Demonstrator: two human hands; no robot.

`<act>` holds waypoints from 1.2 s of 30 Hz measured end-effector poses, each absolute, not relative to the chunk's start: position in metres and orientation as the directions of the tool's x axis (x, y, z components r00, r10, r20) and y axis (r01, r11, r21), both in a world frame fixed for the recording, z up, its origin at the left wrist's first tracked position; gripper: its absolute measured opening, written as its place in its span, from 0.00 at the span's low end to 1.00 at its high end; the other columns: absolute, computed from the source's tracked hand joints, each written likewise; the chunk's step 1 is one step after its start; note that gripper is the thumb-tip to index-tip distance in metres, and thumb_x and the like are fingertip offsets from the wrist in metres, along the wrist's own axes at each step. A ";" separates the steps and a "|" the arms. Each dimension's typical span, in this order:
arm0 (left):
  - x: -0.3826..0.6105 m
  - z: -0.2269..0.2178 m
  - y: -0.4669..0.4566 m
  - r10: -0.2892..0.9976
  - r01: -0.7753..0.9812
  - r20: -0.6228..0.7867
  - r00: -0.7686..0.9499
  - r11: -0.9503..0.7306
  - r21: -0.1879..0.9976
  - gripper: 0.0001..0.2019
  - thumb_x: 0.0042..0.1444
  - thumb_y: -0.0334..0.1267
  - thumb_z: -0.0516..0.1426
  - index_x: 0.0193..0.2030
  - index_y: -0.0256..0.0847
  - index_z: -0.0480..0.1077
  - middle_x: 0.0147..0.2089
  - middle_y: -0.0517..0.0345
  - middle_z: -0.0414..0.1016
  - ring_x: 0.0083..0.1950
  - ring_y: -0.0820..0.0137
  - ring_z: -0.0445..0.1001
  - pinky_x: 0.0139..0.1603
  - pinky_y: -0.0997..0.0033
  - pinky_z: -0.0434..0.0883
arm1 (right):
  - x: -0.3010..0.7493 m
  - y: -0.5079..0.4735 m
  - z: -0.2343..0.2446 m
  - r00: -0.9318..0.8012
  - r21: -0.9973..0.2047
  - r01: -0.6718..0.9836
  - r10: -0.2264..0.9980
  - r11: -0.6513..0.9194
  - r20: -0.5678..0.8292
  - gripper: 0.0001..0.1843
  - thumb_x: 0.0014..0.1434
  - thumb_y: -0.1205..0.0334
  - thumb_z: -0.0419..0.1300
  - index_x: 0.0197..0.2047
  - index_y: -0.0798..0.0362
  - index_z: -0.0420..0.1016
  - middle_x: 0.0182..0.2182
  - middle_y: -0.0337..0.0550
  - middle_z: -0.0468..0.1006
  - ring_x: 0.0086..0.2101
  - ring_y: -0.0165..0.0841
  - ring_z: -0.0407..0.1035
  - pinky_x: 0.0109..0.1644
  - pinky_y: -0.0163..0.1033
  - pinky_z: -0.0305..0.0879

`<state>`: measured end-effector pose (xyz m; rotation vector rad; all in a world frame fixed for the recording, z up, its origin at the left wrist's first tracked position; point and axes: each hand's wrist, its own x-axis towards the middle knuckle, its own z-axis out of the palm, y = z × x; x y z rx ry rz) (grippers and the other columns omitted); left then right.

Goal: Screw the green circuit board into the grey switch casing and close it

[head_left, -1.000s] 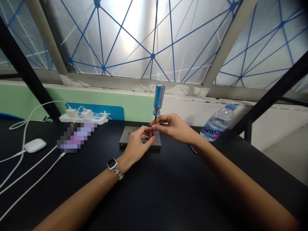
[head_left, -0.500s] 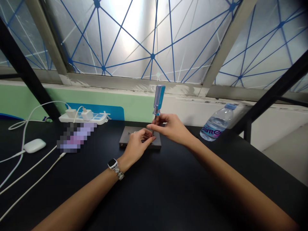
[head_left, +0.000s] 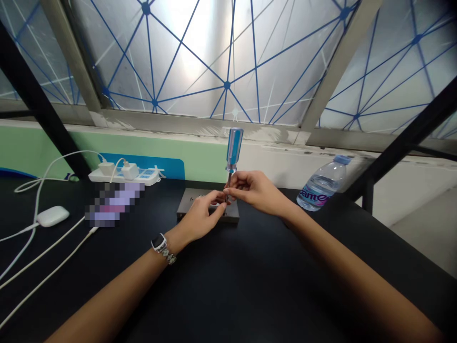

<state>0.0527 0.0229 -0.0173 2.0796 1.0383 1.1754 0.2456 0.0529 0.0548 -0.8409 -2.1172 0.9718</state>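
A screwdriver [head_left: 233, 147] with a clear blue handle stands upright, its tip down on a flat grey metal box [head_left: 189, 200] on the black table. My right hand [head_left: 255, 190] pinches the metal shaft just under the handle. My left hand [head_left: 200, 216] is curled beside the tip, fingers pinched at the shaft's lower end over the box; what it holds there is too small to name. A watch sits on my left wrist.
A water bottle [head_left: 321, 183] lies on its side at the right, near a black frame leg. At the back left are a white power strip [head_left: 123, 174] with chargers, white cables, a white puck-shaped device [head_left: 53, 216] and a blurred-out item [head_left: 114, 204].
The screwdriver handle has turned slightly and stayed upright. My left hand has shifted a little forward along the box; the right hand keeps its pinch.
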 end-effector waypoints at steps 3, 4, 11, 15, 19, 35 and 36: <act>0.039 -0.013 0.025 0.803 0.487 0.459 0.380 -0.596 0.639 0.09 0.65 0.36 0.54 0.47 0.41 0.76 0.47 0.54 0.82 0.46 0.64 0.80 0.46 0.68 0.75 | 0.244 0.054 0.051 -0.506 -0.752 0.342 0.785 0.563 0.357 0.11 0.57 0.59 0.68 0.30 0.54 0.72 0.24 0.37 0.77 0.27 0.30 0.71 0.31 0.34 0.66; 0.034 -0.012 0.026 0.800 0.520 0.443 0.405 -0.600 0.608 0.09 0.64 0.35 0.55 0.45 0.41 0.76 0.45 0.54 0.82 0.44 0.65 0.80 0.43 0.69 0.75 | 0.244 0.054 0.050 -0.483 -0.733 0.369 0.791 0.572 0.375 0.12 0.56 0.59 0.68 0.29 0.53 0.70 0.24 0.37 0.76 0.26 0.30 0.71 0.30 0.34 0.65; 0.024 -0.013 0.032 0.737 0.549 0.391 0.551 -0.673 0.495 0.09 0.58 0.31 0.57 0.41 0.42 0.79 0.42 0.55 0.83 0.45 0.64 0.79 0.50 0.64 0.74 | 0.239 0.054 0.041 -0.388 -0.670 0.447 0.803 0.593 0.452 0.13 0.60 0.57 0.65 0.29 0.51 0.67 0.21 0.36 0.73 0.23 0.32 0.72 0.30 0.36 0.66; 0.026 -0.008 0.029 0.717 0.552 0.368 0.592 -0.693 0.464 0.11 0.59 0.32 0.57 0.45 0.43 0.80 0.47 0.55 0.82 0.50 0.62 0.78 0.55 0.62 0.73 | 0.237 0.057 0.037 -0.321 -0.744 0.341 0.815 0.574 0.482 0.14 0.62 0.55 0.63 0.30 0.51 0.64 0.22 0.35 0.73 0.22 0.33 0.75 0.26 0.35 0.67; 0.026 -0.004 0.022 0.729 0.617 0.309 0.611 -0.683 0.391 0.14 0.61 0.34 0.56 0.52 0.44 0.79 0.52 0.54 0.79 0.54 0.60 0.77 0.58 0.58 0.72 | 0.239 0.060 0.040 -0.271 -0.777 0.246 0.811 0.580 0.519 0.13 0.63 0.54 0.62 0.33 0.51 0.66 0.25 0.37 0.77 0.21 0.32 0.76 0.25 0.35 0.69; 0.033 -0.003 0.012 0.715 0.693 0.262 0.648 -0.696 0.187 0.16 0.64 0.35 0.53 0.53 0.46 0.79 0.56 0.52 0.75 0.56 0.57 0.75 0.58 0.51 0.70 | 0.242 0.055 0.037 -0.265 -0.836 0.167 0.841 0.522 0.472 0.17 0.66 0.46 0.59 0.38 0.50 0.64 0.27 0.37 0.78 0.19 0.32 0.76 0.23 0.35 0.71; 0.033 -0.003 0.012 0.712 0.690 0.264 0.650 -0.699 0.188 0.15 0.64 0.35 0.53 0.52 0.46 0.79 0.56 0.52 0.75 0.56 0.57 0.74 0.58 0.51 0.70 | 0.243 0.054 0.035 -0.263 -0.848 0.151 0.848 0.508 0.460 0.16 0.67 0.45 0.58 0.40 0.50 0.64 0.27 0.36 0.78 0.18 0.32 0.75 0.22 0.35 0.71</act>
